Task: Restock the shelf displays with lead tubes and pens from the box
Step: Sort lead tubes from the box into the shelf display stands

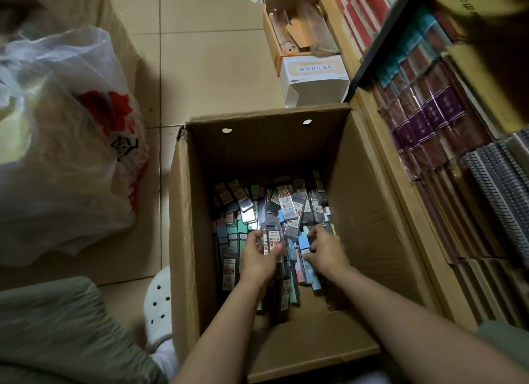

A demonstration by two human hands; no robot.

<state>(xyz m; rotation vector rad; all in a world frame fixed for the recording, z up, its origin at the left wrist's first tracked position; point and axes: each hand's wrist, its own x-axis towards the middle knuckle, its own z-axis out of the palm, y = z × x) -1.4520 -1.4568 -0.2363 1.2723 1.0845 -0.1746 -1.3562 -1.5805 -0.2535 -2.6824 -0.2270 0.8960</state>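
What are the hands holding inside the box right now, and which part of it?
The left hand grips a lead tube pack by its lower end. The right hand curls over the packs, but a hold cannot be told.

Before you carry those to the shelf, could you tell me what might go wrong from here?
1. The left hand holds several lead tube packs loosely fanned; lifted out of the deep cardboard box, one may well slip.
2. The right hand digs among mixed packs, so a wrong type could get picked.
3. The white shoe sits against the box; shifting may nudge it.
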